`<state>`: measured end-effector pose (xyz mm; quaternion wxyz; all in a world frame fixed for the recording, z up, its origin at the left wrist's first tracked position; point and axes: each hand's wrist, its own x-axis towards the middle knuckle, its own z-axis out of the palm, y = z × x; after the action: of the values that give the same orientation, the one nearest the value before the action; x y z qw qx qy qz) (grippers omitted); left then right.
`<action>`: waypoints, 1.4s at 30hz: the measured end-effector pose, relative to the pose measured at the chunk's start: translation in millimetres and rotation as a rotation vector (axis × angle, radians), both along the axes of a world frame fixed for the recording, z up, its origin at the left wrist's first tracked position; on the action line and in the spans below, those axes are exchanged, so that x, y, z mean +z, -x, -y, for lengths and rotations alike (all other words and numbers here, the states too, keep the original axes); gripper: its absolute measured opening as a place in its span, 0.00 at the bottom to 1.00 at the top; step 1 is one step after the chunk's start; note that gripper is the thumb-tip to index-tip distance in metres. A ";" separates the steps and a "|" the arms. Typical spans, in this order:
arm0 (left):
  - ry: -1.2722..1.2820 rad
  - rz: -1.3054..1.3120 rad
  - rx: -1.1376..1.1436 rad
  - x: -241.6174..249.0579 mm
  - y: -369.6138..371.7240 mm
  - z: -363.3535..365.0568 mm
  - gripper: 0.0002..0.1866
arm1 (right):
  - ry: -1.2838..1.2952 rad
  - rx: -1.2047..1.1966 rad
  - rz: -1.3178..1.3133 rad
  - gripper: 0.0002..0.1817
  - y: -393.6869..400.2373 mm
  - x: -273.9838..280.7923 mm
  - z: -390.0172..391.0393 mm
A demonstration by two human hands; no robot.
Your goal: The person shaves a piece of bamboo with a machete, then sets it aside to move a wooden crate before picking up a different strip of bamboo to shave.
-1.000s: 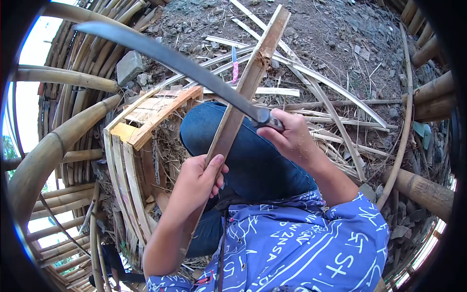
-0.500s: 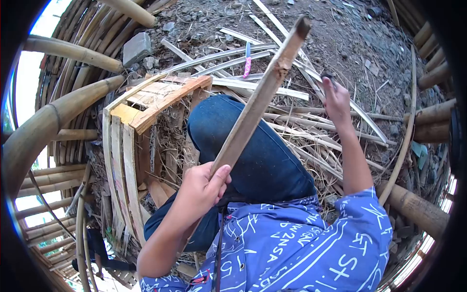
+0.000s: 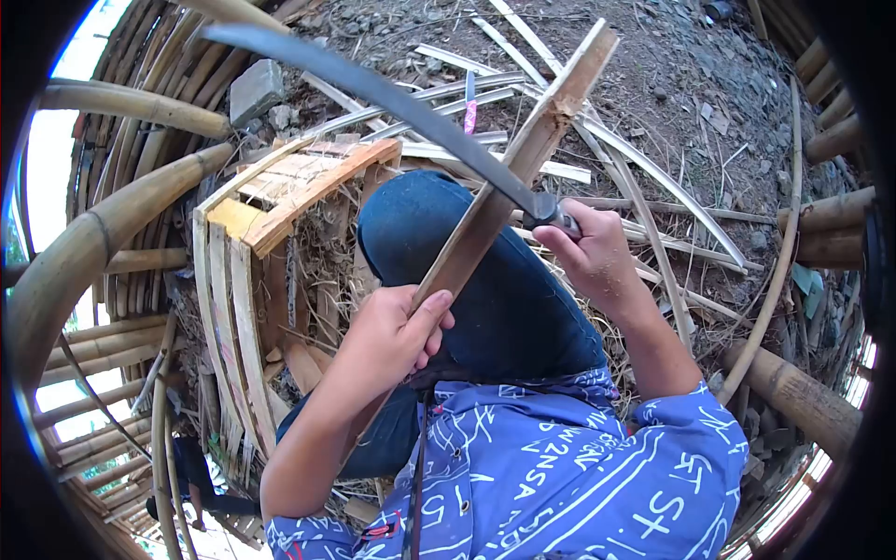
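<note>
My left hand [image 3: 397, 338] is closed round the lower part of a split bamboo piece [image 3: 523, 163], which slants up and away over my bent knee. A rough node shows near its far end. In my right hand [image 3: 590, 245] is the dark handle of a machete [image 3: 401, 107], its long, slightly curved blade pointing to the upper left. The blade crosses over the bamboo in this view, close to the handle. Just left of my knee stands a slatted wooden crate [image 3: 224, 317], with straw and shavings around it.
Several bamboo strips [image 3: 653, 187] lie scattered on the soil. Among them rests a knife with a pink handle [image 3: 470, 116]. A grey block [image 3: 257, 91] sits at upper left, near thick bamboo poles [image 3: 98, 229]. Another pole [image 3: 793, 397] lies at right. A person [image 3: 191, 476] is partly visible at lower left.
My right hand has come in from the upper right towards the bamboo, and the machete blade now shows fully across it. The bamboo's far end has shifted slightly right.
</note>
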<state>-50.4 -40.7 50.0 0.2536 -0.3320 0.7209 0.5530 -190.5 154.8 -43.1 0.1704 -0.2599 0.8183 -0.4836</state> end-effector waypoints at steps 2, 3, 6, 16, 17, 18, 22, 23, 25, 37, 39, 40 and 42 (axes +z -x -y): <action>0.015 -0.006 0.004 -0.6 -1.8 1.5 0.19 | -0.042 0.034 -0.089 0.27 2.6 -3.3 4.7; 0.005 -0.021 0.007 -2.1 -3.0 2.3 0.19 | -0.086 0.054 -0.186 0.27 6.3 -5.6 6.2; -0.018 -0.038 0.013 -3.1 -9.9 5.5 0.18 | -0.165 -0.060 -0.111 0.23 26.0 -12.0 2.0; -0.172 -0.034 0.012 -8.8 -8.1 14.8 0.19 | 0.119 -0.495 0.246 0.32 50.2 -67.0 -51.9; -0.173 -0.033 0.014 -9.5 -7.0 15.6 0.19 | 0.204 -0.527 0.315 0.32 41.3 -71.2 -50.5; -0.191 -0.023 0.011 -10.0 -5.8 16.3 0.19 | 0.240 -0.550 0.365 0.31 29.1 -66.6 -40.6; -0.227 0.013 0.033 -11.0 -4.1 16.9 0.19 | 0.495 -0.538 0.547 0.29 2.5 -73.0 -8.4; -0.222 0.014 0.032 -11.8 -4.5 16.5 0.19 | 0.573 -0.532 0.571 0.28 0.6 -70.2 0.9; -0.214 -0.016 0.054 -13.6 -6.0 15.1 0.19 | 0.651 -0.520 0.596 0.28 -1.4 -61.4 15.3; 0.094 -0.233 -0.056 -18.4 -23.2 2.3 0.17 | 0.856 -0.447 0.455 0.11 -1.0 3.3 55.8; 0.432 -0.265 -0.257 1.1 -36.8 7.3 0.20 | 0.859 -0.511 0.454 0.11 -0.8 4.2 56.9; 0.450 -0.292 -0.190 7.8 -49.4 10.3 0.25 | 0.825 -0.515 0.455 0.08 -2.6 3.4 56.2; 0.541 -0.292 -0.138 19.8 -85.1 20.3 0.37 | 0.824 -0.564 0.511 0.07 -2.2 3.0 54.3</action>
<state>34.7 -61.0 69.9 0.0869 -0.2546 0.8915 0.3644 -188.4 100.5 -40.1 0.1118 0.0494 0.5321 -0.8378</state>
